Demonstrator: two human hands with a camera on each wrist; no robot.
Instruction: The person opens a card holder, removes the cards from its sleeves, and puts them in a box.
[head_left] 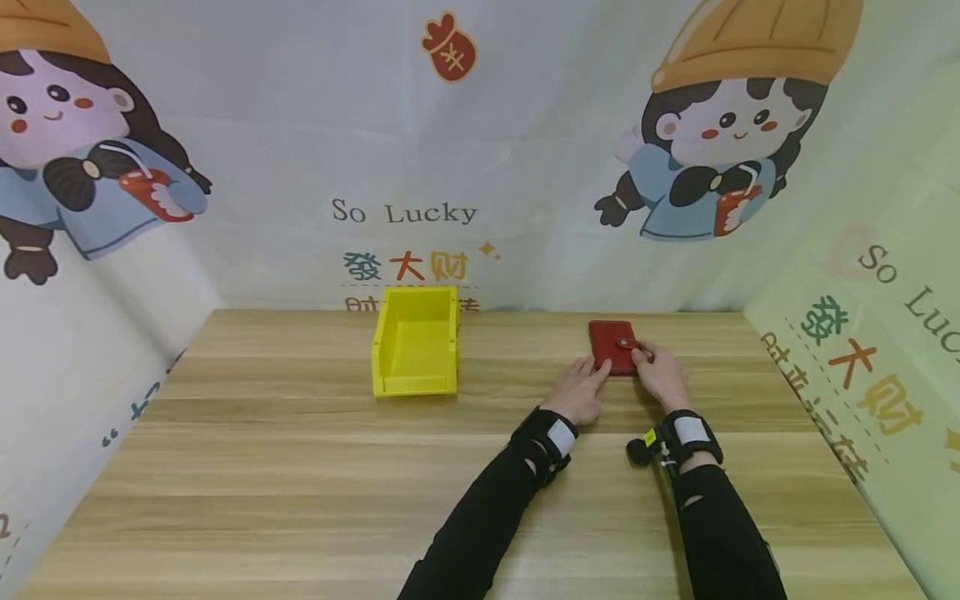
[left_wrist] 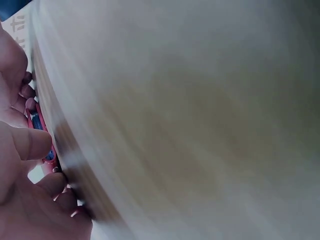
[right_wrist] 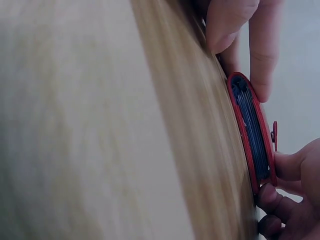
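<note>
A red card holder (head_left: 611,343) with a snap strap lies at the far right part of the table. Edge-on in the right wrist view, its stack of dark sleeves (right_wrist: 251,127) shows between the red covers, and the strap (right_wrist: 275,134) stands up off the top cover. My left hand (head_left: 579,390) rests beside the near left corner, its extended index finger (right_wrist: 262,75) touching the top cover. At the right edge, by the strap, my right hand (head_left: 662,375) pinches the card holder, thumb (right_wrist: 288,166) on the cover and fingertips low at its side.
A yellow open-front plastic bin (head_left: 416,340) stands at the back of the wood-grain table (head_left: 300,483), left of the hands. Printed cloth (head_left: 525,150) hangs behind the table and along both sides. A small black camera (head_left: 640,452) sticks out from the right wristband.
</note>
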